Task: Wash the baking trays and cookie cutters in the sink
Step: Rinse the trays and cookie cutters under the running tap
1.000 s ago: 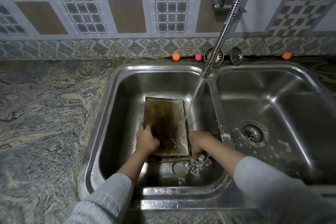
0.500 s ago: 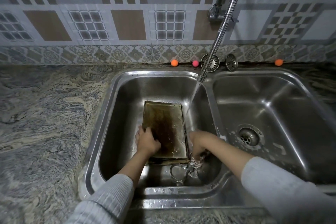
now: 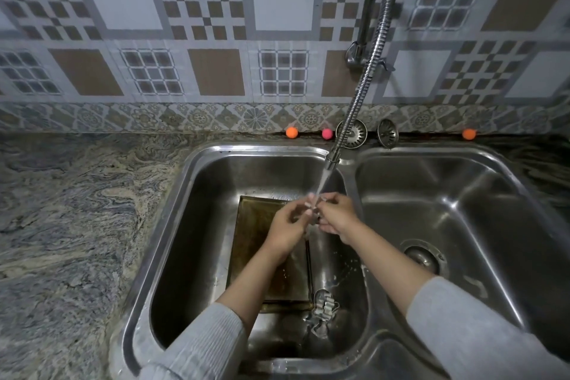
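Holding a small cookie cutter (image 3: pixel 312 213) under the tap stream, both hands' fingers (image 3: pixel 303 210) pinch it above the left sink basin (image 3: pixel 197 225), which contains a stained baking tray (image 3: pixel 253 219) and more cutters (image 3: pixel 324 310) at lower centre.

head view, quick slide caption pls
Both hands rinse a small item under the running tap, above a stained baking tray.

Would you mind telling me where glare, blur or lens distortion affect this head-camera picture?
Head view: wide-angle bending curves the sink rim and countertop edge; glare streaks the right basin; both hands, left hand and right hand, blur slightly under the water stream, so what they hold is unclear; the baking tray sits dim.
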The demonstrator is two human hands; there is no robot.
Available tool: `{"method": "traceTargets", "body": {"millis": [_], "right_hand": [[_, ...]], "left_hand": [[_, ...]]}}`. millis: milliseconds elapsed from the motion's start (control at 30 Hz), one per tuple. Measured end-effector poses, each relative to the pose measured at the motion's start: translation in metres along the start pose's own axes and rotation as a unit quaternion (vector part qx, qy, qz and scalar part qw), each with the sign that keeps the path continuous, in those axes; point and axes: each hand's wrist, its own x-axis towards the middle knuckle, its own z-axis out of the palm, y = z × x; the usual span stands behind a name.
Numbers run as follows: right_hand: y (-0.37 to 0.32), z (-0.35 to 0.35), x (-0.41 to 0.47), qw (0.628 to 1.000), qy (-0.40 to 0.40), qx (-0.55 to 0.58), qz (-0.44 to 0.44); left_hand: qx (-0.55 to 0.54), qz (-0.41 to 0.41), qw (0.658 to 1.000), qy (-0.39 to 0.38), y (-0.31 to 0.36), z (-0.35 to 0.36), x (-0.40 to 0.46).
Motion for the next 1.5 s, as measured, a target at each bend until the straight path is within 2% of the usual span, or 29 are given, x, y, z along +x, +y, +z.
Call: {"method": "traceTargets", "body": {"millis": [100,367,533,733,833,1000,1100,1267,1400,1500], "right_hand": [[-0.001,-0.001,0.003,1.0,0.008,0.028,-0.009],[0.005,-0.013,0.003,0.994,0.025,0.106,0.024],[0.009,0.003,0.001,0.986,0.009,0.155,0.056],[0.005,0.013,-0.008,0.968,-0.025,0.236,0.078],[0.008,0.009,-0.011,0.962,-0.015,0.257,0.087],[0.009,0.007,-0.017,0.953,0.032,0.291,0.075],[0.008,0.01,-0.018,0.953,0.044,0.287,0.089],[0.009,0.013,-0.021,0.946,0.025,0.3,0.121],[0.005,0.015,-0.029,0.939,-0.014,0.332,0.092],[0.003,0.016,-0.027,0.943,-0.004,0.328,0.054]], "left_hand": [[-0.014,-0.002,1.0,0.025,0.0,0.01,0.011],[-0.078,0.0,0.997,0.025,-0.005,0.024,0.016],[-0.097,0.007,0.989,0.109,0.005,0.029,0.016],[-0.096,0.005,0.981,0.171,0.013,0.028,0.026],[-0.125,-0.013,0.981,0.149,0.009,0.02,0.027],[-0.203,-0.047,0.978,0.02,0.004,0.011,0.018],[-0.182,-0.028,0.983,0.029,0.004,0.013,0.02],[-0.144,-0.039,0.984,0.097,0.019,0.025,0.028],[-0.116,-0.084,0.982,0.127,0.023,0.03,0.033],[-0.125,-0.115,0.979,0.117,0.016,0.026,0.034]]}}
